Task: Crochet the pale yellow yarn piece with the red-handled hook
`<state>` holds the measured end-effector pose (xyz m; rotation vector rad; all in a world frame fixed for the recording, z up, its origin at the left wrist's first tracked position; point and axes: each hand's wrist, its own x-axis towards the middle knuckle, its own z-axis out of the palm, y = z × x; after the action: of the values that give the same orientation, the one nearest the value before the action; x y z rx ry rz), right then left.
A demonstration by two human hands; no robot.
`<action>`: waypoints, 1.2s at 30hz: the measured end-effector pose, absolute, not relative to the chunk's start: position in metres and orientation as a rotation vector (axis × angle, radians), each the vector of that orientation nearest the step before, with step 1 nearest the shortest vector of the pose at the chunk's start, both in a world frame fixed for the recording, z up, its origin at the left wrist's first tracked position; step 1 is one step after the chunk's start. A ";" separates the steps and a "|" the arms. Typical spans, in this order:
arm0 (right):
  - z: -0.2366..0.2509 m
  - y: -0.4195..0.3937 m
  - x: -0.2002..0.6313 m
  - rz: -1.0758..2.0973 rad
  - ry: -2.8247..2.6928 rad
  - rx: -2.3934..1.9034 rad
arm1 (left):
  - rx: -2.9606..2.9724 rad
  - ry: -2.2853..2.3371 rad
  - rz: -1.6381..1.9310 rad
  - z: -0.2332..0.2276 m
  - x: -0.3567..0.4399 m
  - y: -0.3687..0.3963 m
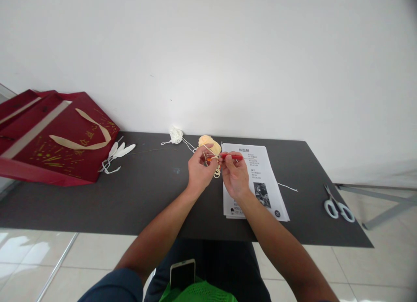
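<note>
Phone (182, 273) on the lap is the closest thing to the camera, sitting above some green mesh fabric (198, 292), and both forearms reach out from there to the middle of the dark table (146, 193). Right hand (235, 175) is pinched around a red crochet hook (232, 156), fingers closed on the handle, and the hook lies pretty much flat, long axis running left-right with the working end pointing left toward the other hand. Left hand (200, 168) is curled around the pale yellow yarn (216, 170), a few loops dangling between the two hands, so the yarn is just left of the hook tip and basically touching it. Can't make out the actual stitch, too small. Hands are nearly knuckle to knuckle, left one a hair closer to the yarn ball (206, 141), which sits just beyond them toward the wall. Further left of that there's a little white yarn clump (176, 135) with a strand trailing off. Under the right wrist is a printed sheet (260, 171), with a short loose thread to its right. Scissors (338, 206) are well off on the right, near the table's edge, nowhere near either hand. Far left there's a red gift bag (48, 141) lying flat with some white feather-shaped bits (119, 152) just beside it.
</note>
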<state>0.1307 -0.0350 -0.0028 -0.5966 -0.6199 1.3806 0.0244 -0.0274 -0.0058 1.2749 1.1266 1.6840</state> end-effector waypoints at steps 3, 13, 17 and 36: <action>-0.002 -0.034 0.131 1.371 -0.617 -0.609 | 1.276 1.105 1.674 -0.004 0.024 -0.028; 0.000 -0.034 0.134 1.283 -0.706 -0.625 | 1.239 1.078 1.694 -0.004 0.025 -0.029; 0.002 -0.034 0.137 1.267 -0.732 -0.605 | 1.238 1.137 1.714 -0.002 0.025 -0.029; 0.000 -0.033 0.142 1.365 -0.643 -0.639 | 1.149 1.044 1.731 0.008 0.025 -0.031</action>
<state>0.1417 -0.0331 0.0002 -0.6389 -0.6434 1.3647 0.0246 -0.0314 0.0084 1.1490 1.0442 1.7307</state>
